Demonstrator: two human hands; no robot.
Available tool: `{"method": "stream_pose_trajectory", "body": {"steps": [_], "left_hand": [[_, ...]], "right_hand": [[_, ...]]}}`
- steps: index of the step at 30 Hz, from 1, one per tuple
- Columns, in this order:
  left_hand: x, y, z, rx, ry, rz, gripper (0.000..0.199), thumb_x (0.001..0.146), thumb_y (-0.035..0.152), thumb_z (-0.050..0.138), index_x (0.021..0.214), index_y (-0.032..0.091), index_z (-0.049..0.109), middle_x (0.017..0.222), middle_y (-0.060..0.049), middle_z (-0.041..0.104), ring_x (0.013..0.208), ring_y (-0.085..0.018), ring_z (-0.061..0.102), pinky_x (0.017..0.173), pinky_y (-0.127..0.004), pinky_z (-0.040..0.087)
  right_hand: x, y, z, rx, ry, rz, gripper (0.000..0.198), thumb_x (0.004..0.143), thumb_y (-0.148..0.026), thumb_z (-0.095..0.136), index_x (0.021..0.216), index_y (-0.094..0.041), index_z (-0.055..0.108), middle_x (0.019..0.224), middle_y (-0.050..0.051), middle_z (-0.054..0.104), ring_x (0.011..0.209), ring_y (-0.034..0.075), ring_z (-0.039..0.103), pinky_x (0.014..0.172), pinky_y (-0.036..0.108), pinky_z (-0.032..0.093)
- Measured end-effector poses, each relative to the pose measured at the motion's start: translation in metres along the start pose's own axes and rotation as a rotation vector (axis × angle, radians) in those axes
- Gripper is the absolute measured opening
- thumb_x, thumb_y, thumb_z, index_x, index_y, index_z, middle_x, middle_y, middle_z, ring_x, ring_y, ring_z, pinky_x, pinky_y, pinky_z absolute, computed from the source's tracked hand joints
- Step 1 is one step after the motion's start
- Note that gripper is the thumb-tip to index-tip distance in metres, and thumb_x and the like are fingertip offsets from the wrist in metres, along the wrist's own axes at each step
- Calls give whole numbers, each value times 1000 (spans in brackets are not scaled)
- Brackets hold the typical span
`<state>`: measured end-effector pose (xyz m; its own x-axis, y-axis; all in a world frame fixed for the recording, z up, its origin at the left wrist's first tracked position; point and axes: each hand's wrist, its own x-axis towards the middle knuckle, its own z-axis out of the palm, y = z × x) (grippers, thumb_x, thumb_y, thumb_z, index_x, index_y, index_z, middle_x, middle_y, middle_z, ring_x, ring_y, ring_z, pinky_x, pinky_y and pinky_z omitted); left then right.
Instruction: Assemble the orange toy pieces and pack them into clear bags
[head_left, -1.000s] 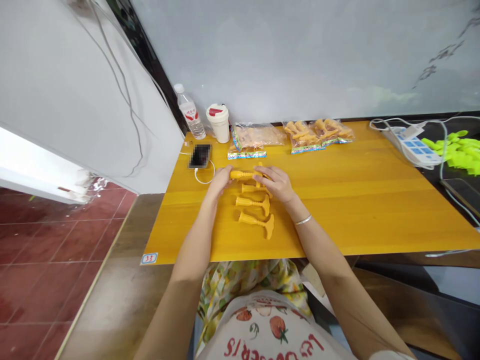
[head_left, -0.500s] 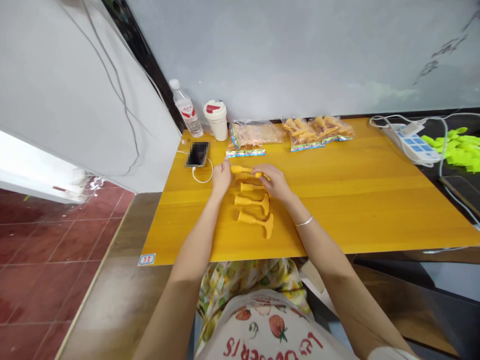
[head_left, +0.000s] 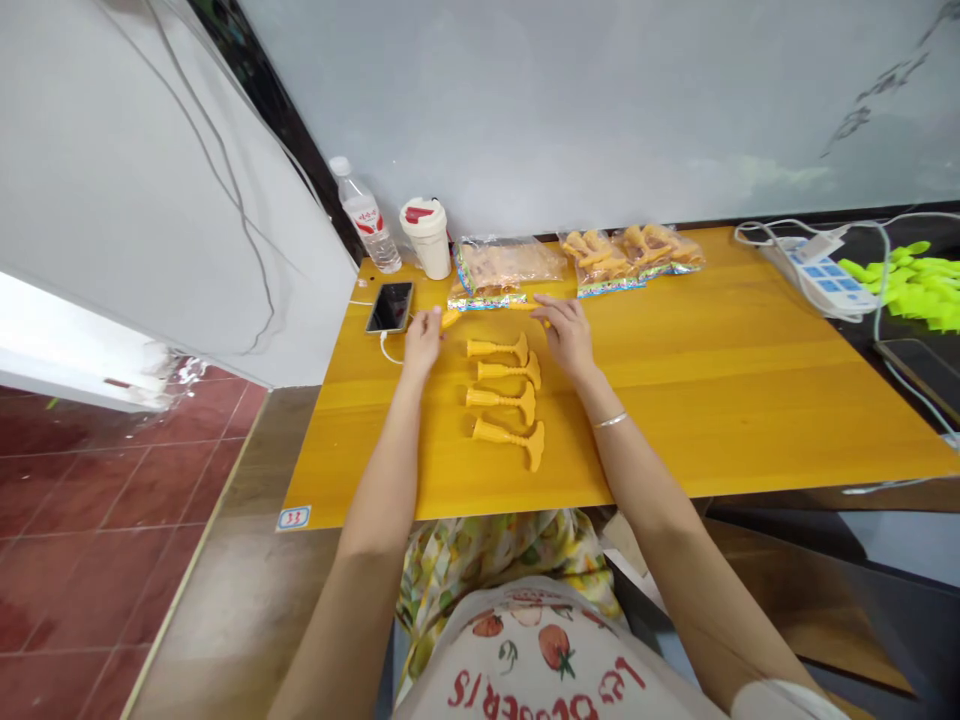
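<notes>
Several yellow T-shaped toy hammers [head_left: 501,398] lie in a column on the table, handles to the left and heads to the right. Beyond the farthest one, my left hand [head_left: 422,345] pinches a small yellow plastic piece [head_left: 451,318], its outline partly hidden by the fingers. My right hand [head_left: 568,338], fingers bent, holds another yellow plastic piece [head_left: 520,306] close to the printed edge of a clear bag [head_left: 517,265]. The two hands are apart, with the bag's front edge just beyond the space between them.
Along the wall stand a water bottle [head_left: 367,220] and a white lidded cup [head_left: 427,240], with filled bags of yellow pieces [head_left: 600,262] to their right. A charging phone [head_left: 390,307] lies left. A power strip [head_left: 829,280] and bright green pieces [head_left: 919,285] are at right.
Both hands have moved away from me and farther apart. The farthest hammer in the column, previously covered partly by my hands, now lies in full view on the table.
</notes>
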<state>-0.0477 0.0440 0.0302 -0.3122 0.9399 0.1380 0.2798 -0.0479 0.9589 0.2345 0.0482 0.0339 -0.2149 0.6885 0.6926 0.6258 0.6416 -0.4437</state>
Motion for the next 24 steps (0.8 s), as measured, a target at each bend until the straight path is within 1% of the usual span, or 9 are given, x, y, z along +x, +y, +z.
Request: {"method": "stream_pose_trajectory", "body": {"steps": [2,4,6,8,11,15,19,22,24], "left_hand": [[2,-9,12,39,5,49,29,87,50,59,85,21,56,61,6,45,56,-11,46,57,-22,39],[3,-16,23,57,-11,98,23,84,42,65,89,21,57,61,7,43,58,-11,45,61,-21,39],[5,-21,29,54,-41,136,20,81,35,68,89,20,58,63,7,43,60,-10,44,63,-21,38],[7,-26,31,45,-74,150,20,78,32,69,89,20,58,67,7,48,62,-10,45,66,-21,39],[10,-31,31,43,-103,136,25,74,33,71,91,19,59,76,4,56,67,-10,50,71,-22,41],[10,-33,33,35,-129,107,32,69,31,75,94,19,59,76,3,58,70,-11,54,74,-23,43],[10,-32,34,38,-57,94,29,69,27,73,93,19,59,80,2,60,69,-11,53,74,-24,45],[9,-31,34,62,-19,94,25,72,26,71,93,19,58,82,1,62,71,-11,55,75,-25,46],[9,-30,34,80,-8,99,25,74,25,69,95,18,59,85,-1,63,73,-13,57,77,-26,47]], "right_hand": [[-1,15,11,64,-42,111,27,96,-21,45,102,-24,72,128,8,69,112,25,62,99,47,48],[-2,27,20,110,-60,212,26,93,-20,47,103,-22,71,127,11,69,116,25,63,102,48,48],[-2,34,26,145,-75,261,26,91,-18,47,103,-21,71,128,12,69,120,24,62,105,48,46],[-1,36,30,170,-121,255,28,90,-16,47,104,-21,71,132,12,66,125,24,60,110,48,44],[0,34,35,163,-220,235,33,88,-12,48,109,-20,71,136,12,64,128,23,58,112,47,42],[-1,35,40,122,-272,222,35,89,-12,48,116,-16,69,138,15,61,130,23,56,114,45,40],[-4,39,46,58,-300,192,35,92,-16,51,123,-15,67,143,16,56,133,24,52,115,46,39],[-6,41,49,-6,-318,176,35,92,-18,53,124,-15,67,143,17,57,130,27,52,114,49,39],[-6,39,48,-26,-304,157,35,93,-17,52,123,-15,67,141,17,58,128,28,53,112,51,40]]}}
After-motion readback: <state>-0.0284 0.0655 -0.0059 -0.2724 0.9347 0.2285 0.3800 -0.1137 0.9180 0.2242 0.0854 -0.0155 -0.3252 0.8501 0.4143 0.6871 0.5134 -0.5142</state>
